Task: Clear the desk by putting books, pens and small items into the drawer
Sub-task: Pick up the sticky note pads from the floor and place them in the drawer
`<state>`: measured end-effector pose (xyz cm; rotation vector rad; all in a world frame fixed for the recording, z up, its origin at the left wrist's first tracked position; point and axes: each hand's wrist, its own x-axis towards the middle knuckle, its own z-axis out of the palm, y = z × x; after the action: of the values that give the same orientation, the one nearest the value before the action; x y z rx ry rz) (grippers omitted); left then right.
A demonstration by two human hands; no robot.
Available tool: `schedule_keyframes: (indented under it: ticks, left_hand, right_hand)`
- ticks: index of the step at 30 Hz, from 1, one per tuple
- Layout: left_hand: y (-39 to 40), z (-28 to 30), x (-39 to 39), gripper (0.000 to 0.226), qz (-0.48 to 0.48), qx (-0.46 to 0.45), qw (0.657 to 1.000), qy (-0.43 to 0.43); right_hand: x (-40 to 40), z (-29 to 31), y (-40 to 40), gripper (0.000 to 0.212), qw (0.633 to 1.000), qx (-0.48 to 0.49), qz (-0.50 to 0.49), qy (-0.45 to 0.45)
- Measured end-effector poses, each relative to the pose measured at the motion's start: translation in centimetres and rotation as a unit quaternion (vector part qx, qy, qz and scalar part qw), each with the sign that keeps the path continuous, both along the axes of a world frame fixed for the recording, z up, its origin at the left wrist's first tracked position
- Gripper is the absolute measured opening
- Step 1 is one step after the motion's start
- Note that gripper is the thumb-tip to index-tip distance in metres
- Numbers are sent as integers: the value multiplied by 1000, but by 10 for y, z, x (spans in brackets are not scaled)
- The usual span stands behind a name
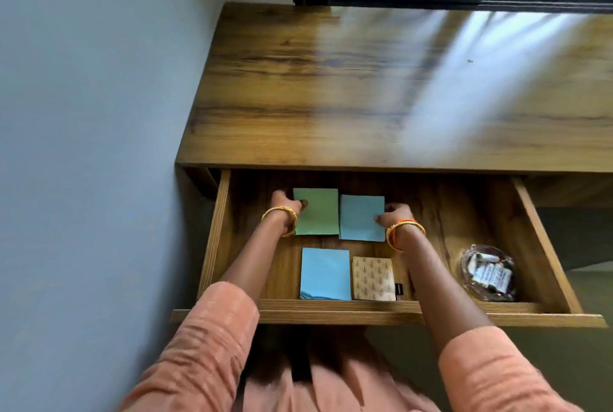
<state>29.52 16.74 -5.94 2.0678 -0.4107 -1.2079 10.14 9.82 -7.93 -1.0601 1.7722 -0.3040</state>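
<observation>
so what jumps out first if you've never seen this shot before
The open drawer under the bare wooden desk top, with four coloured pads laid in a block. The left hand touches the green pad, the right hand the blue pad beside it. A clear bag of small items lies at the drawer's right.

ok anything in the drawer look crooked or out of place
Nothing stands out. The green pad and blue pad lie flat side by side at the back, one hand on each; another blue pad and a patterned notebook sit in front.
</observation>
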Motion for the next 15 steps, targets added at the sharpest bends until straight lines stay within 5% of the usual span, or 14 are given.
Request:
schedule_keyframes:
  ticks: [8,12,15]
  left_hand:
    - [7,-26,-27,53,-141,-13,982,-123]
    - [12,-33,-28,87,-290,51,913,-282]
    - [13,-34,-27,75,-341,62,880,-325]
  right_hand:
    - [-11,-9,16,47,993,-64,14,96]
    - [-11,-9,22,54,980,-73,61,174]
    - [-11,-9,27,57,975,-68,87,192]
